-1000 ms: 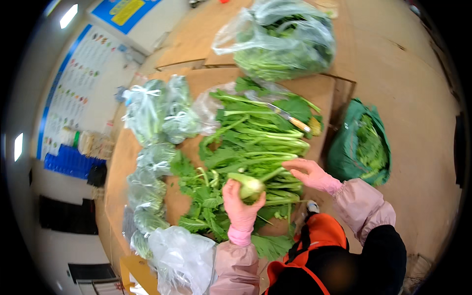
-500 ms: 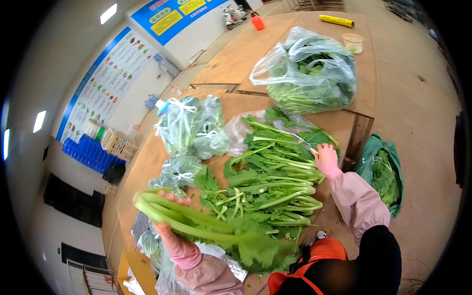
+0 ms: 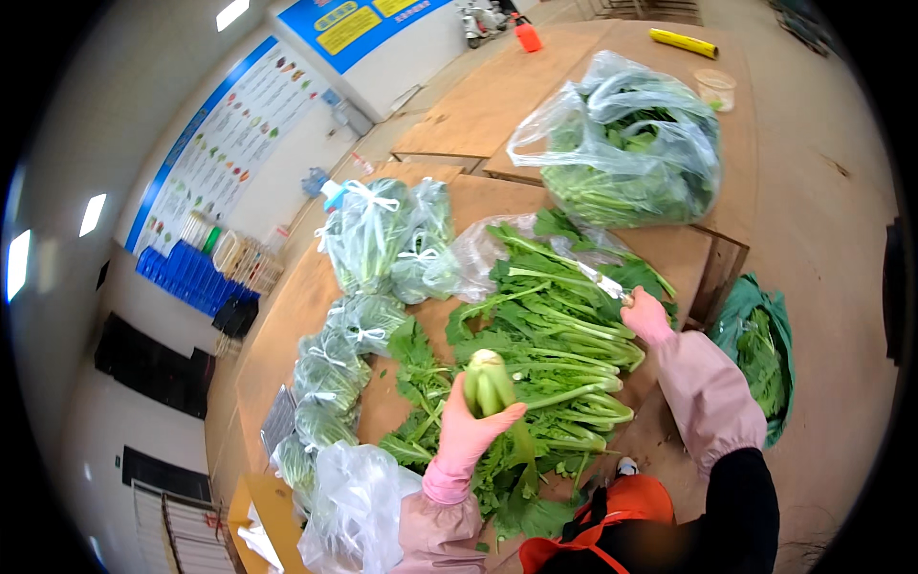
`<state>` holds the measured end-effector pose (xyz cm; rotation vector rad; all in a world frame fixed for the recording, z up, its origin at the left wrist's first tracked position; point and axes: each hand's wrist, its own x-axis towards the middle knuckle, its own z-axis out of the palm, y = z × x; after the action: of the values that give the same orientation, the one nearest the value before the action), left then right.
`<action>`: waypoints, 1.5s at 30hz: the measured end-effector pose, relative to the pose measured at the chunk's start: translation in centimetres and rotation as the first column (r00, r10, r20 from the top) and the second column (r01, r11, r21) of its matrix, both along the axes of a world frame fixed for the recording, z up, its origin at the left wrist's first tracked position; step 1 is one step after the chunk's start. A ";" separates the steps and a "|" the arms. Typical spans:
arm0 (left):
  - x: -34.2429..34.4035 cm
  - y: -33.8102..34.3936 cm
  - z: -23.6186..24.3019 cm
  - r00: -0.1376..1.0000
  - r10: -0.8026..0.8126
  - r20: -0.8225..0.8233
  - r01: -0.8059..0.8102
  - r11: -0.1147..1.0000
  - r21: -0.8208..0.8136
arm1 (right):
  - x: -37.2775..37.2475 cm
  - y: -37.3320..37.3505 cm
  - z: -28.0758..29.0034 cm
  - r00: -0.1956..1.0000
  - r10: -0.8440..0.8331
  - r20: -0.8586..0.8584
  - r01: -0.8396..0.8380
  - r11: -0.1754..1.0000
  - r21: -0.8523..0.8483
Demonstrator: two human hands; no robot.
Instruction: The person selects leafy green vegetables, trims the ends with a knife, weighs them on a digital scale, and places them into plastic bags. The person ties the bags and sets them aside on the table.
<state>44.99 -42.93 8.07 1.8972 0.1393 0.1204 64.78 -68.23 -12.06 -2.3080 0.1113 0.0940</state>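
Note:
My left hand (image 3: 467,432), in a pink glove, is closed round a bunch of leafy greens (image 3: 490,385). Its pale cut base points upward, and its leaves hang below my hand, partly hidden by it. My right hand (image 3: 649,317), also gloved, grips a knife (image 3: 604,283) whose blade points up and left over the greens. Beneath both hands spreads a heap of loose leafy greens (image 3: 555,340), stems mostly toward the right. Some loose leaves (image 3: 413,359) lie left of the heap.
Tied bags of greens (image 3: 368,239) line the table's left side. A large open bag of greens (image 3: 631,177) stands at the back. A green sack (image 3: 760,354) sits right of the table. An empty-looking plastic bag (image 3: 349,512) and a cardboard box (image 3: 251,521) are near left.
My left hand has moved right and turned the bunch from lying sideways to base-up. My right hand keeps the knife over the heap. The view has shifted slightly.

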 end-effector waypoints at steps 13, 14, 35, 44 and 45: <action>0.7 -3.4 -1.1 0.993 0.103 0.057 -0.116 0.933 0.341 | -9.8 2.4 17.9 0.415 0.723 0.552 -0.812 0.568 -0.135; 0.7 -3.4 -1.1 0.993 0.103 0.052 -0.115 0.933 0.342 | -9.7 2.4 18.1 0.407 0.737 0.539 -0.824 0.551 -0.130; 2.3 -2.0 -0.1 0.977 0.126 0.171 -0.167 0.954 0.250 | -6.1 3.8 16.6 0.825 0.565 -0.038 -0.396 0.624 0.674; 4.7 -1.0 1.6 0.942 0.270 0.198 -0.263 0.963 -0.061 | -4.1 9.5 16.9 0.852 0.523 -0.012 -0.344 0.577 0.740; 4.0 -0.4 2.6 0.923 0.327 0.201 -0.325 0.945 -0.045 | -3.1 9.2 16.8 0.891 0.448 -0.073 -0.253 0.624 0.739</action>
<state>49.02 -43.37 10.70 1.8243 0.3133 0.5406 61.68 -59.00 4.73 -1.4783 -0.2310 0.5451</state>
